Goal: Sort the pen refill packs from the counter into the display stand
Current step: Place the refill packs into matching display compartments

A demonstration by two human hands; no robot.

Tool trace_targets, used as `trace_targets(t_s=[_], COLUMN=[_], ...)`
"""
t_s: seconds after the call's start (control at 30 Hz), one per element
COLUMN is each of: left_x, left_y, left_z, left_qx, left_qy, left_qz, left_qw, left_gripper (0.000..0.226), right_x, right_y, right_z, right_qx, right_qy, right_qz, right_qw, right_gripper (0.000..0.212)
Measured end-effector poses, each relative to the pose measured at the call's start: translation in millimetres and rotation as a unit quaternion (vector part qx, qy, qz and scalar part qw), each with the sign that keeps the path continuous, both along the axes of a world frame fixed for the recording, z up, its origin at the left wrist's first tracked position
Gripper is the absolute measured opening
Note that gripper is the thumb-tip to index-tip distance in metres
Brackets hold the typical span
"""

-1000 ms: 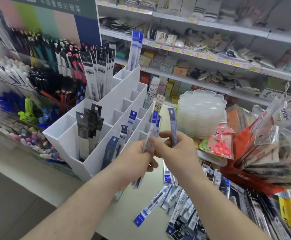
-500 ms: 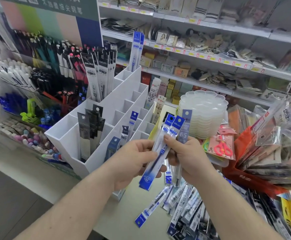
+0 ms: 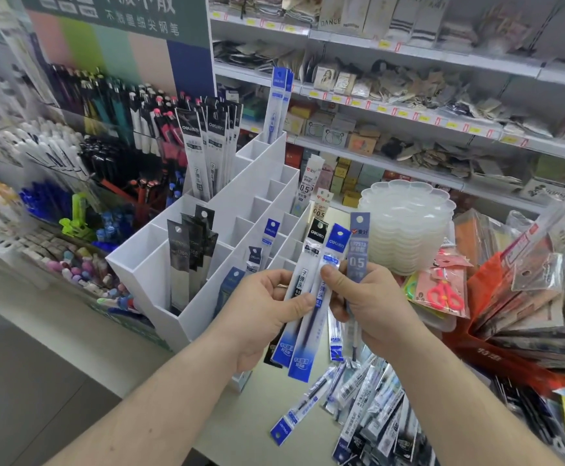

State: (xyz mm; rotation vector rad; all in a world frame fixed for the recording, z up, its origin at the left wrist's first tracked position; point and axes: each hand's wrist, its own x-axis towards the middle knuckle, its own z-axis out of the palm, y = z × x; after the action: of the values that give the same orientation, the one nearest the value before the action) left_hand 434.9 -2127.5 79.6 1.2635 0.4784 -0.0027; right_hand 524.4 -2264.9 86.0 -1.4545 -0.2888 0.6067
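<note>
Fingers of the left hand curled round two refill packs held upright side by side — a black-headed pack and a blue-headed pack, thumb pressed across their fronts. Right hand: thumb tip on the blue-headed pack, fingers curled round a grey-blue pack marked 0.5, held upright just beside the other two. All three packs are in the air, in front of the display stand's near right corner.

Display stand — white, stepped, divided into compartments, on the counter to the left of the hands. Contents: dark packs in the near left compartments; single blue-topped packs in several near right cells; tall black-headed packs in a rear left cell; tall blue packs at the rear corner.

Loose refill packs lie heaped on the counter below the right forearm, one blue-ended pack lying apart to their left. Stack of clear plastic palettes behind the right hand. Pink scissors pack beside it.
</note>
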Motion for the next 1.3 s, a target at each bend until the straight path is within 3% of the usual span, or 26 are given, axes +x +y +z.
trace_targets(t_s=[0.27, 0.57, 0.8, 1.07, 1.3], left_x=[-11, -20, -28, -35, -40], left_y=[15, 15, 36, 35, 35], left_z=[9, 14, 15, 19, 20], left_qx=[0.078, 0.143, 0.153, 0.123, 0.124], left_qy=[0.004, 0.021, 0.022, 0.033, 0.042], left_qz=[0.086, 0.116, 0.181, 0.174, 0.163], left_qw=[0.993, 0.983, 0.971, 0.977, 0.978], left_gripper=[0.015, 0.007, 0.014, 0.014, 0.017], right_x=[7, 0, 47, 60, 55], right_y=[14, 36, 49, 97, 112], right_z=[-1, 4, 22, -5, -26], right_qx=[0.008, 0.003, -0.036, -0.144, -0.252], right_qy=[0.041, 0.044, -0.061, -0.191, -0.198], right_qz=[-0.108, -0.115, -0.214, -0.16, -0.049], right_qw=[0.993, 0.992, 0.974, 0.958, 0.946], right_gripper=[0.022, 0.021, 0.021, 0.026, 0.027])
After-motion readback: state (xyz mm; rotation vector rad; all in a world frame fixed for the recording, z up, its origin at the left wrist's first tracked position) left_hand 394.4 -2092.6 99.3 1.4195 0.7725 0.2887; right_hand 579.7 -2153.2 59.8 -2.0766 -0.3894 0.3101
